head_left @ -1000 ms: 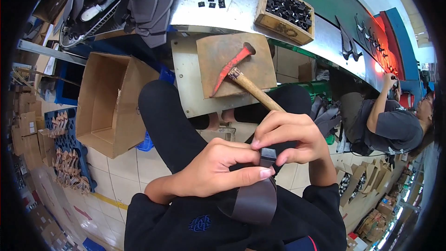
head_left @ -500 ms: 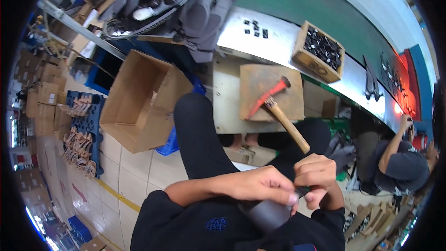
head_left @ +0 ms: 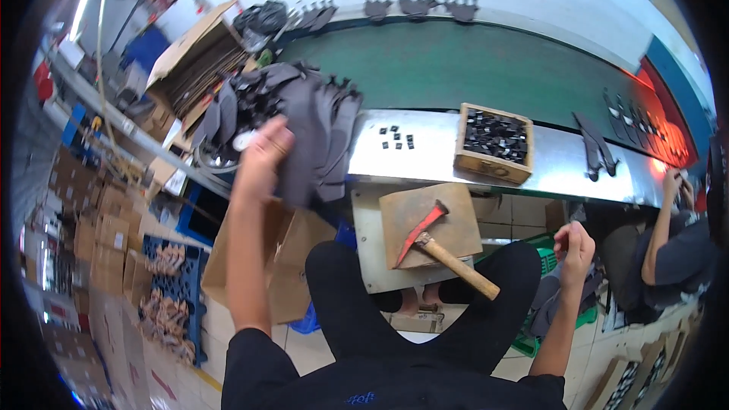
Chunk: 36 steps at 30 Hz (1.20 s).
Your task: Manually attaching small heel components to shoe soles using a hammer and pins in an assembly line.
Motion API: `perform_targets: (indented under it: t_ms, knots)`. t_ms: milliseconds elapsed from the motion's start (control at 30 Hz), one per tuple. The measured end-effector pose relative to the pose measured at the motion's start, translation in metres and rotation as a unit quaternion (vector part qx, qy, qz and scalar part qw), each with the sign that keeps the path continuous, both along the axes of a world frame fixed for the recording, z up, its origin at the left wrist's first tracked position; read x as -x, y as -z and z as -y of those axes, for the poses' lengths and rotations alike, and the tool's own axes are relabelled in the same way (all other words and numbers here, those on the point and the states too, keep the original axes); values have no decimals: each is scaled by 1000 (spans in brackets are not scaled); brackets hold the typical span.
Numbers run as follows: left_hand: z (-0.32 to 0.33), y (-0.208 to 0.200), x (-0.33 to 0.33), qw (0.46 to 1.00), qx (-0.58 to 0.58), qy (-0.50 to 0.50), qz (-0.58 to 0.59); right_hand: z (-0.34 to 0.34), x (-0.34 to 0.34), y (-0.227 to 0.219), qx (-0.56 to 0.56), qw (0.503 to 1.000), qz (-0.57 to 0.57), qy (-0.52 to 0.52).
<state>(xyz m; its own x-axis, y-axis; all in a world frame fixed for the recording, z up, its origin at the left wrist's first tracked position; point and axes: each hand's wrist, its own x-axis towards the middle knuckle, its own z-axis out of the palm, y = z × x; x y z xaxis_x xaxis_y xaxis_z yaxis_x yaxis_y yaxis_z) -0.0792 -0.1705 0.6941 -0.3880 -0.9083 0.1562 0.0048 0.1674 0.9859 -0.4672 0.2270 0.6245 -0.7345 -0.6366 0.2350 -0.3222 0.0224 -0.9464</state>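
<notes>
My left hand [head_left: 266,156], blurred by motion, is raised at the far left. It is beside a long grey flexible piece [head_left: 300,144], which hangs over the front of a heap of similar grey pieces [head_left: 338,137]. Whether its fingers grip that piece is not clear. Over to the right, my right hand [head_left: 575,254] is lifted beside my knee, its fingers loosely curled and apart with nothing visible in them. Between my knees, a hammer [head_left: 429,235] with a red head and wooden handle lies on a worn square board [head_left: 395,209].
A wooden box of small black parts [head_left: 493,168] and several loose black pieces [head_left: 395,137] sit on the metal ledge before a green conveyor belt [head_left: 433,61]. A cardboard carton [head_left: 285,258] stands by my left knee. Another person [head_left: 680,239] works at the far right.
My hands have parted from in front of my chest, where they held a grey piece. The left moved up to the heap, the right out to the right. The view has tilted upward.
</notes>
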Motion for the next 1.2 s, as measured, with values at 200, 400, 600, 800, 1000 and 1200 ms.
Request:
perform_targets:
  t_ms: [200,400,600,800,1000,1200]
  knots:
    - [175,-27,-84,828,356,-208,380,42,79,14,-14,994,-74,84]
    - [34,62,28,951,232,42,200,11,329,62,-218,860,-285,364]
    - [-77,58,4,933,238,57,265,49,368,97,-218,949,-102,204]
    - [-114,18,5,903,318,-9,288,129,266,17,-118,848,-428,288]
    - [-164,-26,93,848,473,25,237,115,77,-143,-86,611,-780,99]
    - [-213,-30,90,944,262,151,134,98,-92,-146,108,595,-727,-325]
